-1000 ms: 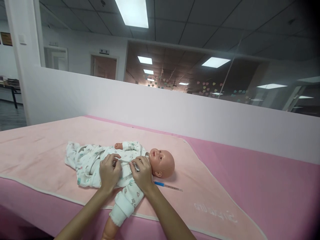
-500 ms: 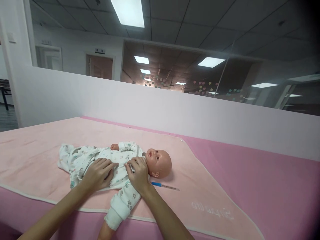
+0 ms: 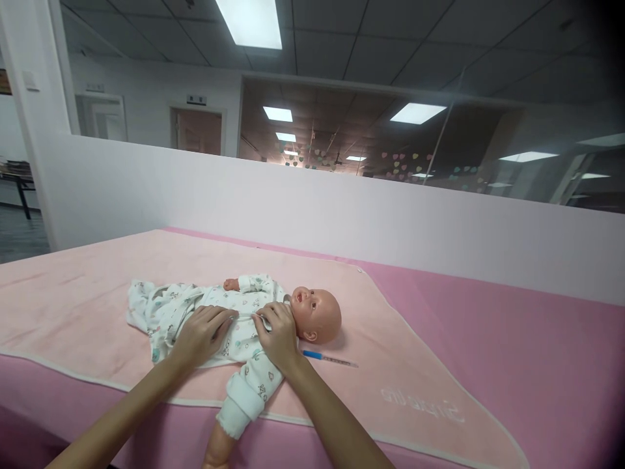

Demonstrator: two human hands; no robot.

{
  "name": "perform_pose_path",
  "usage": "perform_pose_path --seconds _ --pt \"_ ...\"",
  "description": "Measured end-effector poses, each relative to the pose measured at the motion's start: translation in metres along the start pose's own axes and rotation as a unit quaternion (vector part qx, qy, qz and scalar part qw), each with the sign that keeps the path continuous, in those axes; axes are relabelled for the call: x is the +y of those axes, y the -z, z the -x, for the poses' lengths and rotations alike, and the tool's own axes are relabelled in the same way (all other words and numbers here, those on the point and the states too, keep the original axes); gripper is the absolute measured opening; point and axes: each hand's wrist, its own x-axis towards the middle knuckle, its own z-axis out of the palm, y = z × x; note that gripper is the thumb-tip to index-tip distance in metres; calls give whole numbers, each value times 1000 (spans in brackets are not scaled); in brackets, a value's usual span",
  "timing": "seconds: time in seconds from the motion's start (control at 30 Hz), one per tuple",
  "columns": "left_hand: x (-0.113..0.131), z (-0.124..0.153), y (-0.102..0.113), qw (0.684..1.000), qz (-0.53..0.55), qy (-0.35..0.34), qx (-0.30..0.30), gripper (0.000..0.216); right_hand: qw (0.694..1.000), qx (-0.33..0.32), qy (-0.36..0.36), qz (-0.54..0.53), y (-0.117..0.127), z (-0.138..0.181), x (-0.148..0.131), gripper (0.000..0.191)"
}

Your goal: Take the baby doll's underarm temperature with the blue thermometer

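Note:
A baby doll (image 3: 319, 318) lies on its back, its bald head toward the right. It wears a white patterned outfit (image 3: 241, 348), with one sleeved arm hanging over the near edge. At the belly, my left hand (image 3: 201, 333) is closed with its fingertips pinching the front of the outfit. My right hand (image 3: 277, 331) rests on the upper chest near the neck, thumb and fingers pinching the same cloth. A small gap separates the two sets of fingertips. Beside the doll's head lies a slim thermometer-like stick (image 3: 328, 358) with a blue end.
Under the doll is a peach blanket (image 3: 97, 273) with a white border, spread over a pink padded surface (image 3: 463, 326). A low white wall (image 3: 312, 208) topped with glass runs behind it. A dark table (image 3: 18, 179) stands beyond, at far left.
The view has shifted a little, so the doll and hands appear slightly farther right. Both hands keep nearly the same place on the outfit.

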Motion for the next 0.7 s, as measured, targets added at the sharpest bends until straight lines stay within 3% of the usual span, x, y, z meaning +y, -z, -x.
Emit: perform_pose_path --seconds 0.27,0.47,0.53,0.6,0.7 --pt "5 7 5 999 -9 -36 5 22 998 -39 31 29 11 1 -4 12" --pt "-4 6 28 998 34 -26 -49 19 998 -23 31 53 79 29 -3 16" --pt "-7 -9 29 998 46 25 -28 20 996 -22 -27 77 107 45 11 15" --pt "-6 -31 24 992 68 106 -10 26 982 -58 -136 120 130 59 28 16" --pt "5 -65 5 960 197 180 -86 29 934 -166 -269 163 153 74 47 19"
